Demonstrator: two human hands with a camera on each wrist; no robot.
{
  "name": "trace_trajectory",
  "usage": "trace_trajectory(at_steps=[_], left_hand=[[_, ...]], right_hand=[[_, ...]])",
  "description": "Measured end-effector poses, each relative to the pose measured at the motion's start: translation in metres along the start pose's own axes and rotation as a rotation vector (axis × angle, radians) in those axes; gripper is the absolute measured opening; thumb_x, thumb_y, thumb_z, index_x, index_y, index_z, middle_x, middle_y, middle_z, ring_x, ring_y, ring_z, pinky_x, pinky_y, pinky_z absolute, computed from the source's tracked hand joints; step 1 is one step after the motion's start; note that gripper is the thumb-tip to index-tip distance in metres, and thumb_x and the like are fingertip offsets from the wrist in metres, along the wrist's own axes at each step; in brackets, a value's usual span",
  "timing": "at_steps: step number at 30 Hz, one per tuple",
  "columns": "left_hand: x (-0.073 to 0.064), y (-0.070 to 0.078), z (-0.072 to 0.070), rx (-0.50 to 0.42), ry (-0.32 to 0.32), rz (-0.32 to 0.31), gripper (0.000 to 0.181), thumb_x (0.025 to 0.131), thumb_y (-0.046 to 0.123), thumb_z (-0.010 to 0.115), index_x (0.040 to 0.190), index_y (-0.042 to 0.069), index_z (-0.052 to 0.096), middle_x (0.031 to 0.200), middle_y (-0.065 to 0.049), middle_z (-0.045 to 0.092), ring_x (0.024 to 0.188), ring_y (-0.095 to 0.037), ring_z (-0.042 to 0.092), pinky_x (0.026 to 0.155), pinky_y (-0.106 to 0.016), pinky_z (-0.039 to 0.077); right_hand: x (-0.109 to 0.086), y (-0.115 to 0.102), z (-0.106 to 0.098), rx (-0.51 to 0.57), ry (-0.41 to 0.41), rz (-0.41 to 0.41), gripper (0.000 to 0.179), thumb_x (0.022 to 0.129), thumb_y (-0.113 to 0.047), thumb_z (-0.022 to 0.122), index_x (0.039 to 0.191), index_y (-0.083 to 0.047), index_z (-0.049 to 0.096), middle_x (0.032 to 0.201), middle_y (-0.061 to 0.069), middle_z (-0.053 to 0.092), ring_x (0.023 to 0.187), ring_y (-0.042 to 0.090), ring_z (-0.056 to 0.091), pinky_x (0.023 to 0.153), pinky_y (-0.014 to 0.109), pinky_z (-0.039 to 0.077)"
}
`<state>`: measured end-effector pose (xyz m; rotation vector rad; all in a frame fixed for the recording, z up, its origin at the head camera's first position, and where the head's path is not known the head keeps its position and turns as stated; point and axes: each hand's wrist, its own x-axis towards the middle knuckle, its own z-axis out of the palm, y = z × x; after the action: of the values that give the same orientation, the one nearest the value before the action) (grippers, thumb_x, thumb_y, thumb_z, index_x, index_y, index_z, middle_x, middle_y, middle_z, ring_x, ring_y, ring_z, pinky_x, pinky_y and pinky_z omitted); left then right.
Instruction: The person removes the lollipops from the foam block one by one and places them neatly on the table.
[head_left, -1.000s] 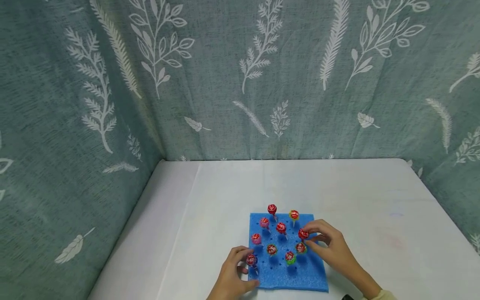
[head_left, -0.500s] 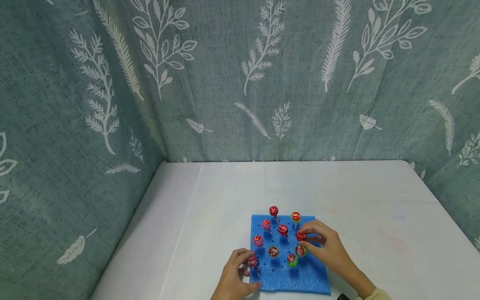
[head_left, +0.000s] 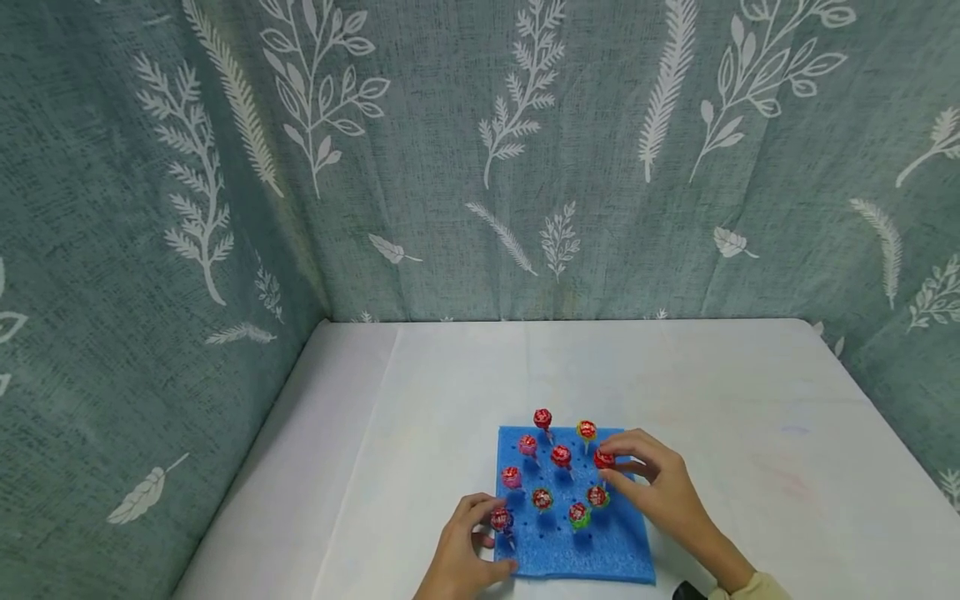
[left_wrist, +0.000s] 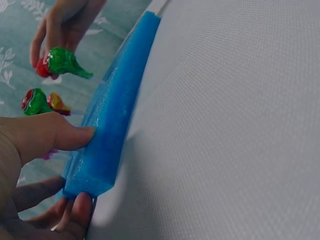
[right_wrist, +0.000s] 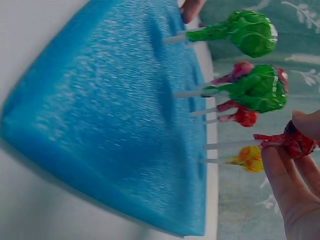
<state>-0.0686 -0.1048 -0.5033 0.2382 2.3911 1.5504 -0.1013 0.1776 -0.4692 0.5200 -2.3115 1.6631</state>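
If the right hand (head_left: 648, 479) tips sideways, the lollipop's thin white stick (right_wrist: 230, 145) might bend, or the fingers might bump the round red-and-green wrapped lollipop (head_left: 597, 497) just nearer. That hand pinches a round lollipop in shiny red wrapping (right_wrist: 294, 143) over the right side of the flat, square, blue foam board (head_left: 577, 560). The left hand (head_left: 467, 552) grips the board's near left corner; letting go could make it slide. The red wrapping looks crinkly. I can't tell if its 1 straight stick is in the foam.
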Motion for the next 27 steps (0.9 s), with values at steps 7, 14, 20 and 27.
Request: trace_trajectory(at_steps=[7,14,20,27], left_hand=[[-0.001,0.0,-0.002,0.005,0.006,-0.023,0.07,0.062,0.012,0.086,0.126,0.007,0.058,0.125,-0.009,0.044,0.088,-0.018,0.051,0.073,-0.023,0.048],[0.0,-0.001,-0.002,0.001,0.011,-0.025,0.07,0.062,0.011,0.087,0.125,0.006,0.058,0.124,-0.01,0.044,0.09,-0.019,0.051,0.072,-0.023,0.048],[0.001,0.0,0.001,-0.008,0.012,-0.012,0.07,0.062,0.009,0.086,0.125,0.005,0.058,0.123,-0.01,0.044,0.089,-0.019,0.051,0.073,-0.024,0.049],[0.001,0.002,0.002,0.003,0.01,-0.057,0.069,0.062,0.01,0.087,0.125,0.006,0.059,0.122,-0.009,0.045,0.09,-0.021,0.051,0.074,-0.027,0.05]], right_hand=[[0.006,-0.005,-0.008,-0.01,0.021,-0.057,0.031,0.078,0.007,0.071,0.106,-0.005,0.066,0.106,0.009,0.062,0.097,0.014,0.061,0.072,0.028,0.053],[0.011,-0.007,-0.018,-0.019,0.05,-0.098,0.034,0.077,0.011,0.07,0.108,-0.002,0.065,0.104,0.011,0.062,0.094,0.014,0.061,0.071,0.025,0.053],[0.015,-0.015,-0.026,-0.052,0.092,-0.098,0.034,0.075,0.014,0.07,0.107,0.003,0.064,0.102,0.014,0.061,0.089,0.014,0.062,0.07,0.023,0.053],[0.02,-0.036,-0.032,-0.084,0.126,-0.046,0.029,0.076,0.014,0.069,0.104,0.007,0.064,0.1,0.018,0.061,0.085,0.016,0.063,0.068,0.022,0.053]])
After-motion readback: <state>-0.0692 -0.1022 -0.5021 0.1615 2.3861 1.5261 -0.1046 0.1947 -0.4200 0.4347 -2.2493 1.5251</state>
